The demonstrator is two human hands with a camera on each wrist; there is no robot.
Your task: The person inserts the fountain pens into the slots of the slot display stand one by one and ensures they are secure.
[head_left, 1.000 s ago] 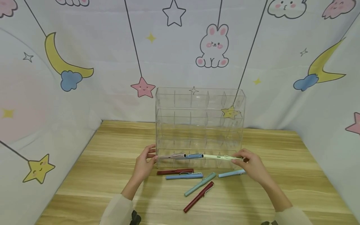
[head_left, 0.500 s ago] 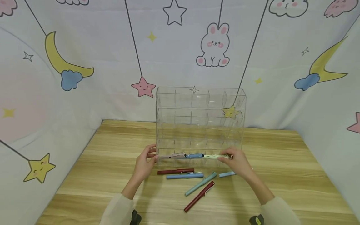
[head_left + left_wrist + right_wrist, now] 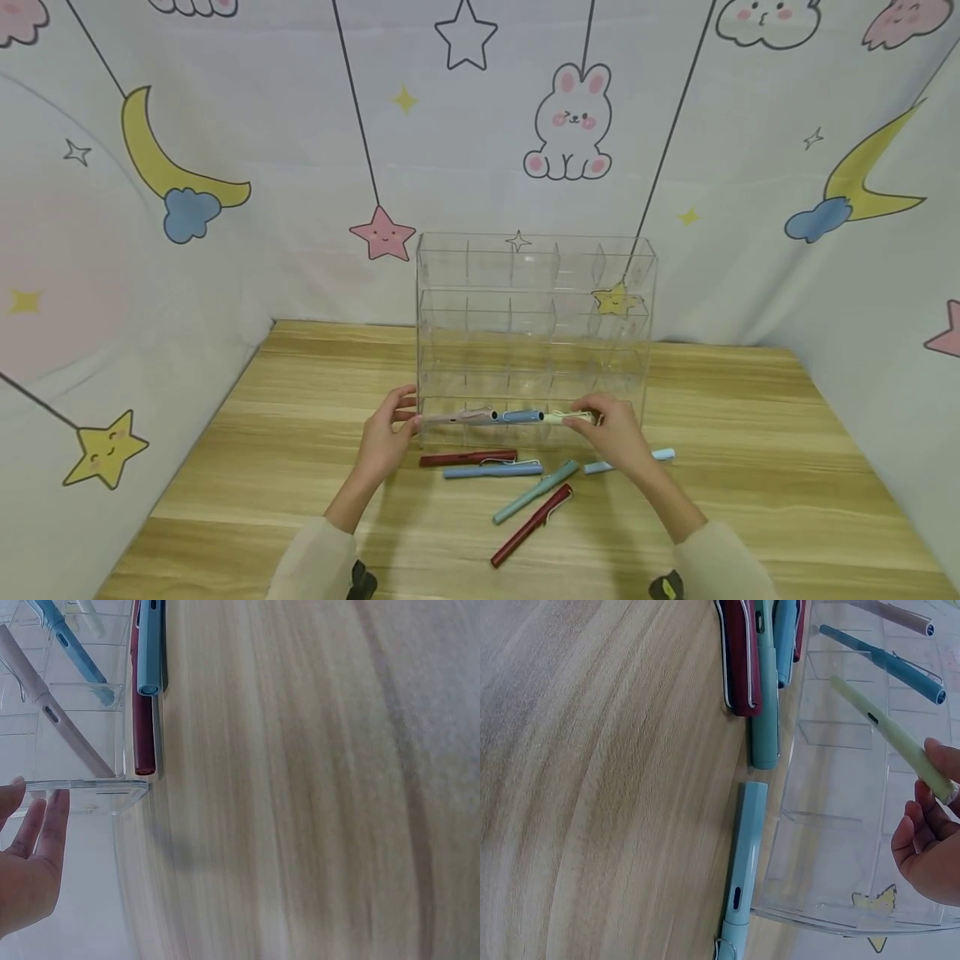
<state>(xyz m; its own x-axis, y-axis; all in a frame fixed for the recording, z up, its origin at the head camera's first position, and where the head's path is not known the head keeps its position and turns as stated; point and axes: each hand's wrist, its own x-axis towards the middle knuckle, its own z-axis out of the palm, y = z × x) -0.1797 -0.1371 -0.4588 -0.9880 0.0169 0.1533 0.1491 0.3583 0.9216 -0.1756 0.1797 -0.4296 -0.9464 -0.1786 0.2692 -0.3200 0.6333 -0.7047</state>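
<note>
A clear acrylic rack (image 3: 540,291) with tiered compartments stands on the wooden table. My left hand (image 3: 386,437) grips its left side wall, thumb and fingers on opposite faces in the left wrist view. Between the fingertips of my right hand (image 3: 617,433) is the cap end of a pale green pen (image 3: 891,735); its other end points into a lowest-row compartment, tilted. To its left, a greyish-pink pen (image 3: 66,727) and a blue pen (image 3: 519,417) lean in that same row. Whether the green pen's tip touches the rack, I cannot tell.
In front of the rack lie a dark red pen (image 3: 467,458), a blue pen (image 3: 491,472), a teal pen (image 3: 535,492), another dark red pen (image 3: 529,527) and a light blue pen (image 3: 744,859), partly behind my right forearm. A patterned curtain (image 3: 300,167) surrounds the table.
My right hand has moved left along the rack's lowest row with the pale green pen, uncovering the light blue pen's right end. The left hand stays at the rack's side.
</note>
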